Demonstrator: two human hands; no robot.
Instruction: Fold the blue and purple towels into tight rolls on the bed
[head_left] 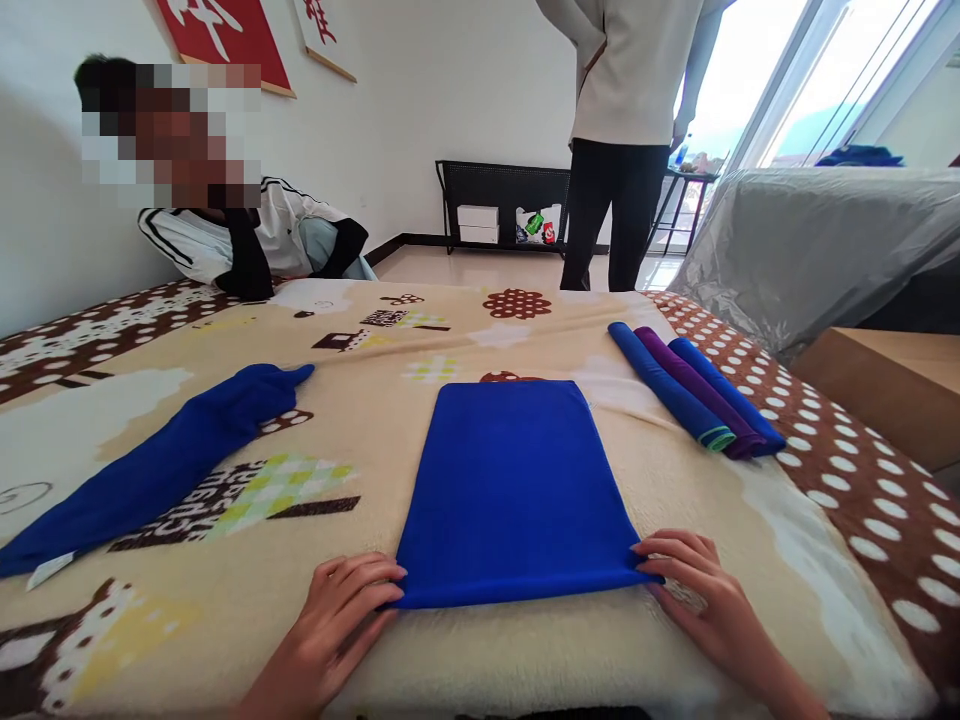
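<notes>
A blue cloth (517, 480), folded into a flat rectangle, lies in front of me on a patterned blanket (480, 660). Its near edge is turned over in a narrow fold. My left hand (334, 620) pinches the near left corner between thumb and fingers. At the near right corner, my right hand (701, 590) grips the cloth the same way. Away to the left is a crumpled blue cloth (172, 455) with a white tag. Several rolled cloths lie side by side on the right, among them a blue roll (667, 385) with a green edge and a purple roll (701, 395).
One person (262, 235) leans on the far left of the bed; another person (622, 150) stands beyond its far edge. A black rack (506, 180) holds white boxes by the wall. At right are a plastic-covered piece of furniture (825, 240) and a cardboard box (885, 390).
</notes>
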